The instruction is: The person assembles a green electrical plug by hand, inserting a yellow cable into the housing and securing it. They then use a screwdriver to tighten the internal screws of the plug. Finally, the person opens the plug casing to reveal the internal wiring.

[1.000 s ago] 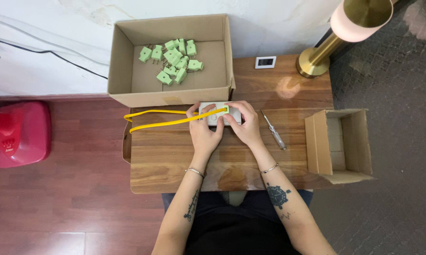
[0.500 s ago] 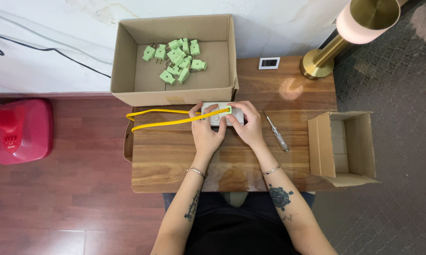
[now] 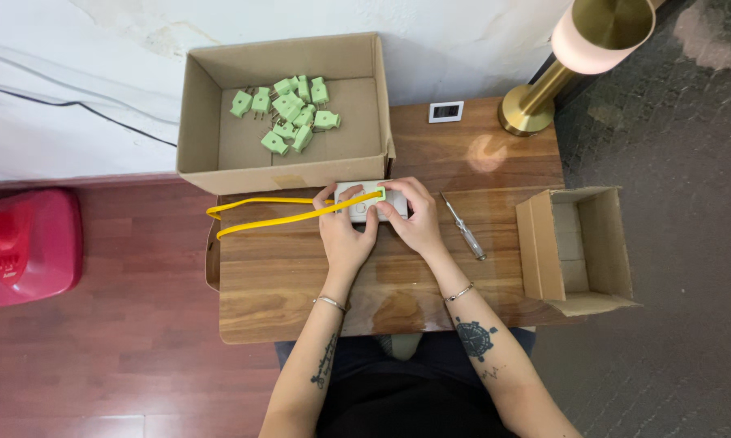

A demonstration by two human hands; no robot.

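Observation:
Both my hands rest on a small white socket block at the back of the wooden table. My left hand grips its left side and my right hand grips its right side. A green plug on a looped yellow cable sits on top of the block between my thumbs. The cable runs off to the left across the table.
A large open cardboard box with several green plugs stands behind the block. A screwdriver lies right of my right hand. A smaller open box, a brass lamp, a small white device and a red object on the floor surround the table.
Both hands stay on the white block with the green plug. The view has shifted slightly; nothing else has visibly moved.

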